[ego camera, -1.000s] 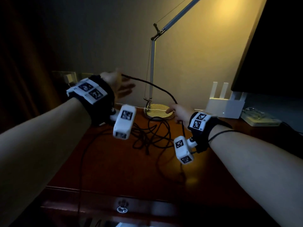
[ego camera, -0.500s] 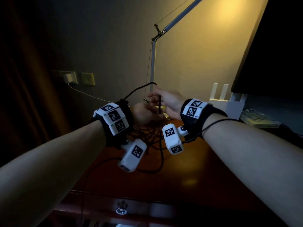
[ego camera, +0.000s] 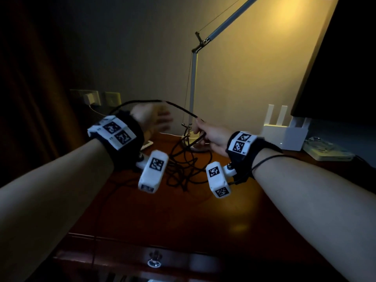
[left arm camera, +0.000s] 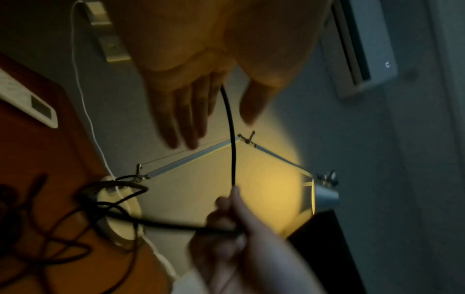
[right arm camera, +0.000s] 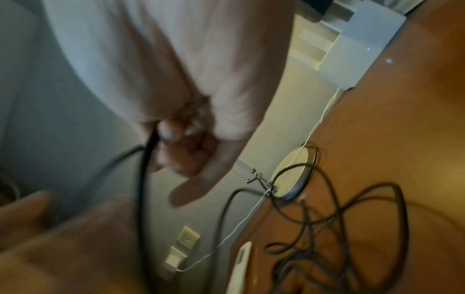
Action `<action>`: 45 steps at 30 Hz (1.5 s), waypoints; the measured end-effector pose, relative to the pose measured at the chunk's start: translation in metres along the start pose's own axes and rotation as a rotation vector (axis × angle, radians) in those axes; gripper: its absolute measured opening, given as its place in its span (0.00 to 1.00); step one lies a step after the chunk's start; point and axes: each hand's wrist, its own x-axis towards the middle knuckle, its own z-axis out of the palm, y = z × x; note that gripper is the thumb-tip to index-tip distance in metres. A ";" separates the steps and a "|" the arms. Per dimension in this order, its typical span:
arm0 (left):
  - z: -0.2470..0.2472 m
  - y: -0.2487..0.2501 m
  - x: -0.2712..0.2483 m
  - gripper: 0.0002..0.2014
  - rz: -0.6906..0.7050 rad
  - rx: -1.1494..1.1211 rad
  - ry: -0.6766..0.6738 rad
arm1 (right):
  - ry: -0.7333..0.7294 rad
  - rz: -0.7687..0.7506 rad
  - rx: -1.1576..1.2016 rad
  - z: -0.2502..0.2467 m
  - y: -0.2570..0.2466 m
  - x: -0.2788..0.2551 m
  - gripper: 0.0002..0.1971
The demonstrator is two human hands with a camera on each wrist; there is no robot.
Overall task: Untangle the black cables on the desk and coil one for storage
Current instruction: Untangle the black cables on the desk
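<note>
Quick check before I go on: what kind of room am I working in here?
Probably a hotel room or a bedroom study corner: a wooden desk with a drawer against the wall, a swing-arm desk lamp, and a white router beside a dark screen.

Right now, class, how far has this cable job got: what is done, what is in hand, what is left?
Done: a length of one black cable is lifted off the desk. In hand: the right hand pinches it; it passes between the thumb and straight fingers of the left hand. Left: the tangle remains by the lamp base, and no coil shows.
</note>
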 end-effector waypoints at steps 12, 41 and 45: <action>0.012 -0.020 -0.020 0.07 0.088 0.391 -0.365 | -0.087 -0.096 -0.009 0.001 0.001 0.002 0.50; 0.019 -0.021 -0.005 0.19 0.335 1.211 -0.033 | 0.101 -0.320 -0.747 0.008 -0.007 0.013 0.19; 0.004 -0.009 0.003 0.09 0.303 1.087 0.103 | 0.066 -0.228 -0.805 -0.009 -0.005 0.011 0.20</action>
